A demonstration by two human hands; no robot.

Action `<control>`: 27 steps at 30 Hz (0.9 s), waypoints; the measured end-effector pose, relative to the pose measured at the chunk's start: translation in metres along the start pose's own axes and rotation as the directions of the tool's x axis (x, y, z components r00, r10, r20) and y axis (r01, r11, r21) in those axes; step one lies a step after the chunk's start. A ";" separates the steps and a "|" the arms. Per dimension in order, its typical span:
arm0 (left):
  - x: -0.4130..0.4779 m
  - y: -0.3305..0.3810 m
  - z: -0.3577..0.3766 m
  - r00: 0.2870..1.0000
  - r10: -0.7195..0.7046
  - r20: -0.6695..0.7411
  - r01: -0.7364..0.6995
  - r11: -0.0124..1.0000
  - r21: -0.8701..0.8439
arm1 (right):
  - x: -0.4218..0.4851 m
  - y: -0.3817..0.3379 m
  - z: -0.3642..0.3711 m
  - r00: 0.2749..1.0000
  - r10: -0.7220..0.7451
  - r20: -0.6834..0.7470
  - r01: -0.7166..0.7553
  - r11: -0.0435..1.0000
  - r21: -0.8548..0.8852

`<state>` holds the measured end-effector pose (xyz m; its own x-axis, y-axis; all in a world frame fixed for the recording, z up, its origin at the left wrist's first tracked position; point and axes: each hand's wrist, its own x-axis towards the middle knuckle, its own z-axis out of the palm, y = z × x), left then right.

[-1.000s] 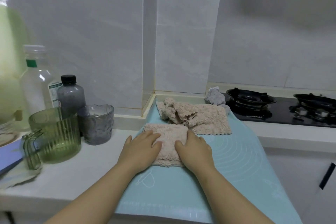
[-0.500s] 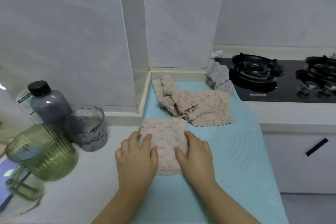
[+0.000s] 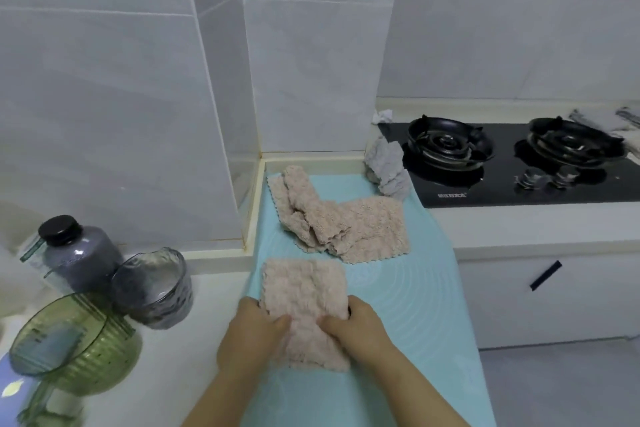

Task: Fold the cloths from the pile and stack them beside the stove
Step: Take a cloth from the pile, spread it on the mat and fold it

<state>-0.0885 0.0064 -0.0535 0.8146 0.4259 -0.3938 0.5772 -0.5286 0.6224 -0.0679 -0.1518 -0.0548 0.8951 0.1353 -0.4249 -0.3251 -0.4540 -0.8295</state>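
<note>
1. Where our palms pressed flat a moment ago, our left hand (image 3: 252, 333) and right hand (image 3: 360, 329) now pinch the folded cloth (image 3: 304, 288) by its near sides, thumbs on top, on the teal mat (image 3: 426, 288).
2. Probably we lift it toward the stove (image 3: 519, 166); the pile (image 3: 346, 225) waits beyond.
3. Our fingers beneath the cloth are hidden.

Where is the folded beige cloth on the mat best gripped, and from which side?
The folded beige cloth lies flat and limp, so pinch its left and right edges from the near side, thumbs on top, as the left hand and right hand do; that likely keeps the layers together.
</note>
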 end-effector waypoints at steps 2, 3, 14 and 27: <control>0.000 0.010 -0.002 0.991 -0.011 0.133 0.033 0.986 -0.164 | -0.007 0.003 -0.010 0.997 0.067 0.041 -0.075 0.967 0.244; 0.000 0.016 0.001 0.984 0.012 0.177 0.033 0.968 -0.250 | -0.010 0.005 -0.019 0.993 0.102 0.051 -0.114 0.922 0.370; -0.032 0.181 0.150 0.814 0.258 0.521 0.124 0.799 -0.589 | -0.023 0.075 -0.216 0.971 0.229 -0.069 -0.054 0.493 0.869; -0.110 0.439 0.393 0.729 0.481 0.487 -0.138 0.801 -0.583 | -0.026 0.172 -0.547 0.893 0.273 -0.358 0.137 0.593 0.794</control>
<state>0.0981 -0.5609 -0.0025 0.8993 -0.3008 -0.3174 0.3162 -0.0540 0.9471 0.0201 -0.7153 0.0121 0.8197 -0.3185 -0.4761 -0.3122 0.4485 -0.8375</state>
